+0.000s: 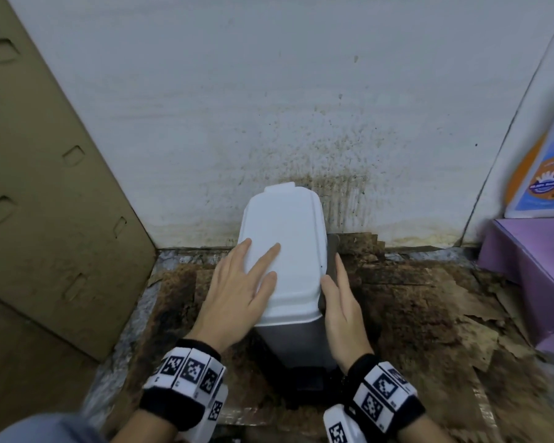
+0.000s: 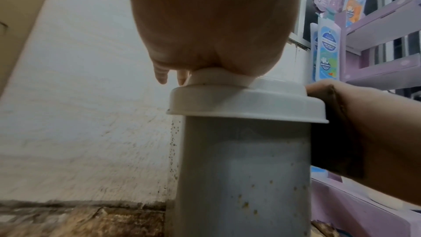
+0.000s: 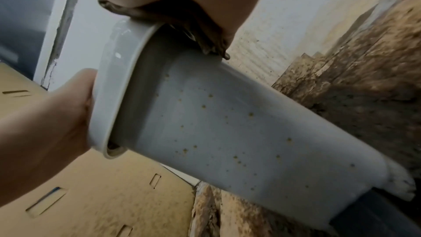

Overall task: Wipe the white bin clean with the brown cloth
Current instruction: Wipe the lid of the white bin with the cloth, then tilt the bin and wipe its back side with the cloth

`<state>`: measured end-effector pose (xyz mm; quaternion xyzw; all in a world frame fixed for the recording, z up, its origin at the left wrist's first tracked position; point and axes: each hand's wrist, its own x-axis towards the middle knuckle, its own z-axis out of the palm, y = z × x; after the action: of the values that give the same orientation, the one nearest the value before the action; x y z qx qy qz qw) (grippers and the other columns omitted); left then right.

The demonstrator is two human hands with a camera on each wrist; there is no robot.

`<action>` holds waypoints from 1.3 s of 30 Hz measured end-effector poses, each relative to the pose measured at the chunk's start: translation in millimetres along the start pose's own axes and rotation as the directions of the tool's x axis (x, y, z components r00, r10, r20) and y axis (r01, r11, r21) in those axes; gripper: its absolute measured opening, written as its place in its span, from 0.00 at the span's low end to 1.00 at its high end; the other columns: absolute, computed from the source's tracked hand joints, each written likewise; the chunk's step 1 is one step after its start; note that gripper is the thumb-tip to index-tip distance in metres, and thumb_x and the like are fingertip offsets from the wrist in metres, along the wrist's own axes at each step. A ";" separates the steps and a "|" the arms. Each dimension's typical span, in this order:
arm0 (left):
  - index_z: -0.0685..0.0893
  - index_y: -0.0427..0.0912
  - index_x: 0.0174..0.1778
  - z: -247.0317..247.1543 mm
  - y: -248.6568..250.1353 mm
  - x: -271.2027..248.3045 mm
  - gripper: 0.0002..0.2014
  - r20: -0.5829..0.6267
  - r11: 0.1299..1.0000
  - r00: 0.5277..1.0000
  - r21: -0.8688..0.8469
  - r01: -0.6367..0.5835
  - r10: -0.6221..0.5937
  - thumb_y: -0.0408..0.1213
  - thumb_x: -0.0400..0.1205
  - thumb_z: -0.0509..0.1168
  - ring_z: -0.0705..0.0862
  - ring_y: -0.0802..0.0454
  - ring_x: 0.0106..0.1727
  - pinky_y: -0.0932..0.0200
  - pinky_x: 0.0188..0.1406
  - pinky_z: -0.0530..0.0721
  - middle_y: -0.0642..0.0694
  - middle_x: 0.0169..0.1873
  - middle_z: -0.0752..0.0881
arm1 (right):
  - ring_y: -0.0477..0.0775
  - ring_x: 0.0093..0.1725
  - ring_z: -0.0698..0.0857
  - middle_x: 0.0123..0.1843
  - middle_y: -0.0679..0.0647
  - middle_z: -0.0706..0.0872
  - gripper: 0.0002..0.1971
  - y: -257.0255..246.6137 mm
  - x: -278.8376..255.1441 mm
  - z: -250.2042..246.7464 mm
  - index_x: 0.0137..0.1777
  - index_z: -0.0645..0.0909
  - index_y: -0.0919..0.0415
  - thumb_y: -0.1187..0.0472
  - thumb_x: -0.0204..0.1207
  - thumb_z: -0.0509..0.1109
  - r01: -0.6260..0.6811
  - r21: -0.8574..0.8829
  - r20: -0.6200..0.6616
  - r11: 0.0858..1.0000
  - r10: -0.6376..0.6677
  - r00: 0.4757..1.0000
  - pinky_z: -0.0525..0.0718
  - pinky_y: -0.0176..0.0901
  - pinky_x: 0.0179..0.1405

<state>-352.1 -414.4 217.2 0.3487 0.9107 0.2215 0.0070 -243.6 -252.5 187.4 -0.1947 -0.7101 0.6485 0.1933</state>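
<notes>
White bin (image 1: 285, 251) stands upright on the stained floor (image 1: 413, 308) against the wall (image 1: 237, 107). Left hand (image 1: 237, 292) lies flat on the bin lid, fingers straight and spread. Right hand (image 1: 339, 311), fingers straight, presses the brown cloth (image 1: 330, 260) against the bin's right side.

Stained white wall (image 1: 269, 91); grimy brown floor (image 1: 429, 314); cardboard panel (image 1: 45, 203) left; purple shelf (image 1: 531, 266) right.

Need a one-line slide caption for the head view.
Left hand rests flat on the white bin lid while right hand presses brown cloth against its side.
</notes>
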 end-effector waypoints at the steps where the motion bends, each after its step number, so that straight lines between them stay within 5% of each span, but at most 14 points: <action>1: 0.53 0.76 0.85 -3.0 -3.2 -1.6 0.24 -0.012 1.000 1.000 0.007 0.011 -0.011 0.61 0.91 0.42 0.46 0.53 0.89 0.46 0.88 0.47 0.50 0.90 0.50 | 0.34 0.83 0.63 0.86 0.32 0.60 0.28 -0.7 -0.5 5.3 0.88 0.51 0.34 0.42 0.90 0.53 0.019 0.014 0.010 1.000 -0.019 1.000 0.63 0.38 0.79; 3: 0.60 0.72 0.85 -8.4 -7.9 -3.5 0.26 -0.065 1.000 0.998 -0.004 0.022 -0.022 0.60 0.88 0.43 0.48 0.53 0.89 0.47 0.87 0.48 0.51 0.90 0.53 | 0.21 0.79 0.62 0.85 0.27 0.59 0.28 -1.5 -0.1 15.0 0.87 0.50 0.33 0.42 0.90 0.53 0.055 0.040 0.031 0.998 -0.056 0.998 0.62 0.32 0.79; 5: 0.70 0.64 0.82 -10.2 -9.0 -1.5 0.27 -0.137 1.000 0.991 -0.020 0.011 -0.013 0.60 0.87 0.45 0.50 0.54 0.89 0.47 0.87 0.51 0.54 0.89 0.56 | 0.09 0.71 0.59 0.82 0.24 0.58 0.27 -3.8 0.4 23.9 0.88 0.49 0.36 0.48 0.91 0.52 0.070 0.073 0.060 0.995 -0.074 0.995 0.61 0.15 0.70; 7: 0.77 0.54 0.77 -10.2 -9.2 3.4 0.28 -0.187 0.996 0.982 -0.085 0.001 -0.017 0.61 0.86 0.47 0.59 0.55 0.87 0.47 0.87 0.58 0.55 0.86 0.65 | 0.11 0.74 0.57 0.84 0.25 0.56 0.27 -4.5 0.6 31.5 0.88 0.50 0.39 0.52 0.92 0.52 0.103 0.093 0.076 0.990 -0.110 0.991 0.58 0.09 0.66; 11: 0.80 0.47 0.66 -9.8 -14.0 11.7 0.23 -0.221 0.969 0.973 -0.248 0.013 -0.069 0.58 0.86 0.52 0.74 0.59 0.74 0.46 0.77 0.73 0.55 0.72 0.80 | 0.23 0.82 0.57 0.87 0.27 0.56 0.28 -2.4 1.2 41.4 0.88 0.49 0.34 0.51 0.91 0.51 0.104 0.119 0.098 0.987 -0.116 0.988 0.59 0.14 0.72; 14: 0.77 0.48 0.61 -11.0 -13.7 17.2 0.21 -0.247 0.974 0.965 -0.224 0.025 -0.082 0.59 0.84 0.51 0.74 0.57 0.66 0.47 0.71 0.73 0.54 0.62 0.79 | 0.26 0.83 0.57 0.86 0.25 0.56 0.26 1.9 5.5 49.4 0.87 0.49 0.31 0.48 0.92 0.49 0.069 0.206 0.121 0.976 -0.095 0.988 0.58 0.35 0.85; 17: 0.74 0.51 0.68 -6.9 -13.3 22.5 0.23 -0.243 0.988 0.967 -0.149 0.037 -0.073 0.60 0.84 0.50 0.71 0.54 0.69 0.52 0.70 0.67 0.55 0.64 0.75 | 0.30 0.85 0.56 0.86 0.25 0.56 0.27 4.5 11.8 59.1 0.86 0.50 0.29 0.40 0.88 0.48 0.020 0.303 0.118 0.953 -0.059 0.991 0.55 0.53 0.89; 21: 0.67 0.58 0.81 -2.1 -15.5 23.4 0.27 -0.189 0.997 0.981 -0.065 0.042 -0.054 0.61 0.86 0.46 0.60 0.57 0.78 0.58 0.72 0.56 0.55 0.72 0.67 | 0.31 0.85 0.59 0.85 0.23 0.59 0.25 6.2 20.4 64.9 0.85 0.55 0.28 0.46 0.91 0.53 0.000 0.344 0.123 0.939 -0.045 0.991 0.59 0.54 0.88; 30: 0.65 0.56 0.85 -5.0 -21.0 22.8 0.33 -0.155 0.997 0.986 -0.044 0.056 -0.063 0.62 0.84 0.41 0.60 0.57 0.75 0.59 0.73 0.54 0.54 0.72 0.65 | 0.45 0.86 0.62 0.87 0.31 0.56 0.30 -2.0 60.8 65.3 0.75 0.54 0.13 0.39 0.78 0.60 -0.016 0.219 0.252 0.976 -0.041 0.967 0.65 0.62 0.84; 35: 0.64 0.57 0.85 -4.5 -22.1 23.1 0.32 -0.137 0.998 0.989 -0.030 0.061 -0.064 0.62 0.85 0.41 0.60 0.54 0.78 0.57 0.75 0.55 0.52 0.74 0.64 | 0.46 0.87 0.57 0.89 0.37 0.52 0.36 -16.7 86.0 60.6 0.87 0.48 0.34 0.48 0.79 0.57 0.023 0.120 0.264 0.993 -0.054 0.963 0.61 0.60 0.87; 39: 0.64 0.57 0.84 -3.1 -17.0 24.7 0.30 -0.140 0.999 0.989 -0.007 0.047 -0.047 0.61 0.87 0.43 0.61 0.52 0.77 0.54 0.78 0.56 0.52 0.74 0.64 | 0.49 0.86 0.62 0.89 0.39 0.53 0.37 -22.4 97.0 52.6 0.87 0.47 0.36 0.49 0.79 0.56 -0.022 0.104 0.281 0.994 -0.008 0.960 0.65 0.60 0.85</action>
<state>-382.1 -411.0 216.5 0.3106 0.9165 0.2468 -0.0512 -354.3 -247.7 207.4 -0.0927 -0.6940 0.7071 0.0985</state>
